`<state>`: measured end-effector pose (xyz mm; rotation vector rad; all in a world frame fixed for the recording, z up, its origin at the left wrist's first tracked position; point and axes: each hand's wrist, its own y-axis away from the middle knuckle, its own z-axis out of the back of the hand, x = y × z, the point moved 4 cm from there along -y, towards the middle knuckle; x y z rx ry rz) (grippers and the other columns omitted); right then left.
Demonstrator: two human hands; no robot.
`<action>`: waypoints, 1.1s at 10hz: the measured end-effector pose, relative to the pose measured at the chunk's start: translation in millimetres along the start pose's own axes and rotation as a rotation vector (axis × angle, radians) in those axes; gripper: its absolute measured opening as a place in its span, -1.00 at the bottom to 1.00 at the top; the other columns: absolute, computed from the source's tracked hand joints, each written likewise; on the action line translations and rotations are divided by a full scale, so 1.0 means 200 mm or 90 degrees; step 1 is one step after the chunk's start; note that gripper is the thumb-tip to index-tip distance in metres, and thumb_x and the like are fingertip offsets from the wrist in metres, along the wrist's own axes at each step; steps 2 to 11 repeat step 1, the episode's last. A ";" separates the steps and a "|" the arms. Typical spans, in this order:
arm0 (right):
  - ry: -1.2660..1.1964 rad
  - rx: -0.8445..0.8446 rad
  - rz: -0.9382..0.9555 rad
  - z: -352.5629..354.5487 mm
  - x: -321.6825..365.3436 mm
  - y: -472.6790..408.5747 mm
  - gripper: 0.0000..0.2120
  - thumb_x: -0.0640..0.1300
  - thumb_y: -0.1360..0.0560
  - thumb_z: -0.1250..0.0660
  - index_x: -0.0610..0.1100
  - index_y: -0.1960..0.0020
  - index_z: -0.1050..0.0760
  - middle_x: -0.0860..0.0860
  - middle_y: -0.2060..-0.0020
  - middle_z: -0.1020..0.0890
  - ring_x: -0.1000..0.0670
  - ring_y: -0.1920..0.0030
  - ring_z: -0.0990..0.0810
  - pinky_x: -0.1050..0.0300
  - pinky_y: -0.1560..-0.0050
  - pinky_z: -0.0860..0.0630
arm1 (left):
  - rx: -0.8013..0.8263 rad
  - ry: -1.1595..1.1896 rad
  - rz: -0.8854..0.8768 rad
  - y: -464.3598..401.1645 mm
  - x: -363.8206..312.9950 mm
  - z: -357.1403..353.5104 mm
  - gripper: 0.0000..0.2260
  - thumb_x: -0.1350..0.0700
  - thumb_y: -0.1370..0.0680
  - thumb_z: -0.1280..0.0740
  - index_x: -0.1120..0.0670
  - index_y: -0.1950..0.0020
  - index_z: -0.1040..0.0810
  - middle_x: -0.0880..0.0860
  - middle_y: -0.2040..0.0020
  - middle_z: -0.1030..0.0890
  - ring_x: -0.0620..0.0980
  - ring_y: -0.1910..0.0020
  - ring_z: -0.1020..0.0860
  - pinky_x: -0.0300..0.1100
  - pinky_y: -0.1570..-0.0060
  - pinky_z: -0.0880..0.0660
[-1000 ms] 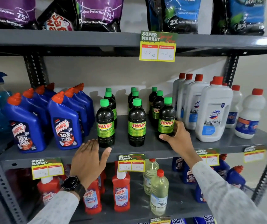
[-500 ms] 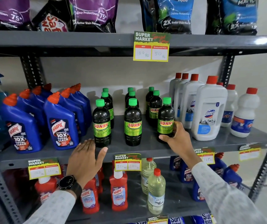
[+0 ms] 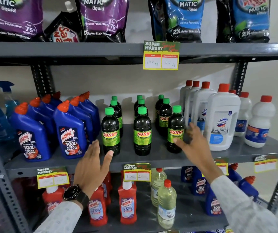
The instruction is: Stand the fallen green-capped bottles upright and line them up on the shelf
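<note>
Several dark bottles with green caps and green SUNNY labels stand upright on the grey middle shelf (image 3: pixel 158 158), in three rows running front to back. The front ones are the left bottle (image 3: pixel 110 130), the middle bottle (image 3: pixel 142 130) and the right bottle (image 3: pixel 176 125). My right hand (image 3: pixel 193 145) wraps the right front bottle, thumb on its label and fingers round its right side. My left hand (image 3: pixel 93 165) hovers flat with fingers apart at the shelf's front edge, its thumb tip by the base of the left front bottle.
Blue Harpic bottles (image 3: pixel 71 132) crowd the shelf to the left, white red-capped jugs (image 3: pixel 222 121) to the right. Detergent pouches (image 3: pixel 101 19) fill the shelf above; red bottles (image 3: pixel 128 204) and pale ones (image 3: pixel 166 204) stand below. Price tags (image 3: pixel 161 55) hang from the shelf edges.
The view has drawn closer to the shelf. Both hands keep much the same places; my right hand's fingers have spread a little round the right front bottle.
</note>
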<state>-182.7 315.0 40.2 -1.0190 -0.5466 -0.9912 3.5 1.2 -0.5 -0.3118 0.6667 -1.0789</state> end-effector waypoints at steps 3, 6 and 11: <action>-0.030 -0.110 0.078 0.19 0.22 0.01 -0.22 0.11 -0.49 -0.52 0.00 -0.60 -0.27 0.00 -0.44 -0.56 -0.04 -0.42 -0.54 -0.18 -0.43 -0.49 | -0.118 0.036 -0.078 -0.06 -0.18 0.20 -0.30 -0.33 -0.63 -0.01 0.08 -0.65 -0.11 0.12 -0.62 -0.28 0.04 -0.61 -0.23 0.05 -0.45 -0.39; -0.030 -0.110 0.078 0.19 0.22 0.01 -0.22 0.11 -0.49 -0.52 0.00 -0.60 -0.27 0.00 -0.44 -0.56 -0.04 -0.42 -0.54 -0.18 -0.43 -0.49 | -0.118 0.036 -0.078 -0.06 -0.18 0.20 -0.30 -0.33 -0.63 -0.01 0.08 -0.65 -0.11 0.12 -0.62 -0.28 0.04 -0.61 -0.23 0.05 -0.45 -0.39; -0.030 -0.110 0.078 0.19 0.22 0.01 -0.22 0.11 -0.49 -0.52 0.00 -0.60 -0.27 0.00 -0.44 -0.56 -0.04 -0.42 -0.54 -0.18 -0.43 -0.49 | -0.118 0.036 -0.078 -0.06 -0.18 0.20 -0.30 -0.33 -0.63 -0.01 0.08 -0.65 -0.11 0.12 -0.62 -0.28 0.04 -0.61 -0.23 0.05 -0.45 -0.39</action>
